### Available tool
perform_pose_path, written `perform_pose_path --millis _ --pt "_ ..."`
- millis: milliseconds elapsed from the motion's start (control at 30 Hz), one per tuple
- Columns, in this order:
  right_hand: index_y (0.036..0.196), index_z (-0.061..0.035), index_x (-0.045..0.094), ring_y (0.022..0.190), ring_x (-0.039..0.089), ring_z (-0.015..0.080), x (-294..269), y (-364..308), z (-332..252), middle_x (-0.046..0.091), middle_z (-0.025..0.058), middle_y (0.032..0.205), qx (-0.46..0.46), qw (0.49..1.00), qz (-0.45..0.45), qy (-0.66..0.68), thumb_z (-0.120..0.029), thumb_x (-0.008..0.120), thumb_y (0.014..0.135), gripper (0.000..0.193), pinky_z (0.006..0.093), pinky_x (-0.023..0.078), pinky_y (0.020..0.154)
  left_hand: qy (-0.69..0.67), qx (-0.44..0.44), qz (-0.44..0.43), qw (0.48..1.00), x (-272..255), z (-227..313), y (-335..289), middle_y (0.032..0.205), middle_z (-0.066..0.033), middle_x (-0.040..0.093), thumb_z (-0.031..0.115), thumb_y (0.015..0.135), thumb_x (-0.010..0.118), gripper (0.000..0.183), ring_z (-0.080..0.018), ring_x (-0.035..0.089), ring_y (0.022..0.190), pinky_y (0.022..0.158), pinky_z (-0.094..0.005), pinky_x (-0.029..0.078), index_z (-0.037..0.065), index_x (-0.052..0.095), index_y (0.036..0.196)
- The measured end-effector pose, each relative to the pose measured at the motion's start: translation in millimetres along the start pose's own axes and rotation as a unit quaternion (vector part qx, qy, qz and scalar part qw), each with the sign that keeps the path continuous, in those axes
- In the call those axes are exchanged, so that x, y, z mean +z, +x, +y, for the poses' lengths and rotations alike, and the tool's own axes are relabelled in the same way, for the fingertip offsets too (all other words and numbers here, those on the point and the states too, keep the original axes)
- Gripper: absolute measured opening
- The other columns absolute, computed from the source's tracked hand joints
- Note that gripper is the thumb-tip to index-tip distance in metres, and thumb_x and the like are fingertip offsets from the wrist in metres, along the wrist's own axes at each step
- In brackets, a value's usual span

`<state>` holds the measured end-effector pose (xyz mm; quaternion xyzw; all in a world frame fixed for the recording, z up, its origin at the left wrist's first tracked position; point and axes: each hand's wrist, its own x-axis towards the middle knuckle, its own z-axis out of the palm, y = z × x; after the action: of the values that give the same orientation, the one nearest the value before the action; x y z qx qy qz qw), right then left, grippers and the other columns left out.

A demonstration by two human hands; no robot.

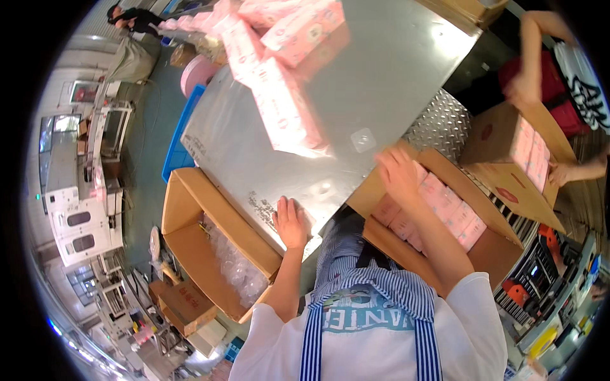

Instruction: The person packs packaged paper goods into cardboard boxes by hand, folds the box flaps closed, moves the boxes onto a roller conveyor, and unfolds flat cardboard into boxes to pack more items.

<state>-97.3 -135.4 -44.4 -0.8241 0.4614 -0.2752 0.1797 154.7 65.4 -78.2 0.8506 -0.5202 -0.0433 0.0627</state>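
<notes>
My left hand (290, 223) lies flat on the near edge of a metal table (248, 152), its fingers stretched out and holding nothing. My right hand (398, 167) is over the far left corner of an open carton (499, 257), beside its raised flap. Motion smears the fingers, and whether they grip anything does not show. Rows of pink, box-shaped soft packs (438, 198) fill part of this carton, with my right forearm across them. A small clear plastic square (364, 140) lies on the table near my right hand. Farther off, several long pink wrapped packs (286, 105) lie piled.
A second open carton (184, 219) at the left holds clear plastic pieces (236, 263). At the right, a co-worker's hands (559, 174) are at another carton (486, 143) of pink packs. A blue crate (181, 136) stands by the table's left edge. Another person (135, 20) stands far left.
</notes>
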Motion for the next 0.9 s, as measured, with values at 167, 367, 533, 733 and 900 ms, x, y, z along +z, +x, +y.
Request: perform_pose_path --millis 167,367,533,733,900 --pt "0.113 -0.0122 0.056 0.104 0.048 0.0293 48.1 58.1 -20.2 0.051 0.0116 0.116 0.099 0.989 -0.078 -0.072 -0.02 0.059 0.08 0.034 0.0426 0.042 0.08 -0.091 0.078 0.028 0.992 -13.8 29.8 30.6 0.136 -0.0168 0.038 0.017 0.076 0.062 0.054 -0.0321 0.036 0.127 0.103 -0.052 0.027 0.004 0.045 0.125" --pt "0.114 -0.0108 0.054 0.096 0.053 0.0312 124.4 3.4 -80.4 0.052 0.0131 0.112 0.029 0.995 -0.06 -0.076 -0.027 0.057 0.081 0.037 0.0441 0.043 0.077 -0.123 0.191 -0.007 0.974 -1.4 74.1 29.2 0.143 -0.0204 0.028 0.02 0.076 0.06 0.064 -0.0347 0.029 0.132 0.104 -0.059 0.018 0.002 0.036 0.133" --pt "0.106 -0.0062 0.059 0.096 0.056 0.0323 143.4 25.4 -105.2 0.06 0.0168 0.099 0.02 0.96 -0.179 0.215 -0.016 0.048 0.086 0.025 0.0392 0.045 0.081 -0.17 0.13 0.056 0.975 -11.9 43.5 59.9 0.143 -0.0135 0.032 0.02 0.075 0.062 0.059 -0.0318 0.033 0.13 0.102 -0.0613 0.019 0.014 0.042 0.131" --pt "0.102 -0.0108 0.062 0.098 0.054 0.0329 78.9 94.8 -184.5 0.059 0.0123 0.104 -0.146 0.98 -0.105 0.086 -0.015 0.06 0.077 0.026 0.0424 0.044 0.084 0.008 -0.026 0.072 0.997 -13.4 -51.4 75.9 0.139 -0.0051 0.039 0.022 0.081 0.057 0.033 -0.0306 0.034 0.129 0.104 -0.0615 0.016 0.024 0.06 0.114" --pt "0.131 -0.0166 0.043 0.113 0.042 0.0407 72.0 160.0 -164.6 0.032 0.0183 0.138 -0.052 0.986 -0.051 -0.148 -0.025 0.067 0.07 0.065 0.0486 0.035 0.095 -0.017 -0.083 0.058 0.995 -58.5 -47.0 121.7 0.142 -0.0143 0.032 0.025 0.078 0.061 0.044 -0.0339 0.028 0.132 0.103 -0.0632 0.014 0.015 0.055 0.12"
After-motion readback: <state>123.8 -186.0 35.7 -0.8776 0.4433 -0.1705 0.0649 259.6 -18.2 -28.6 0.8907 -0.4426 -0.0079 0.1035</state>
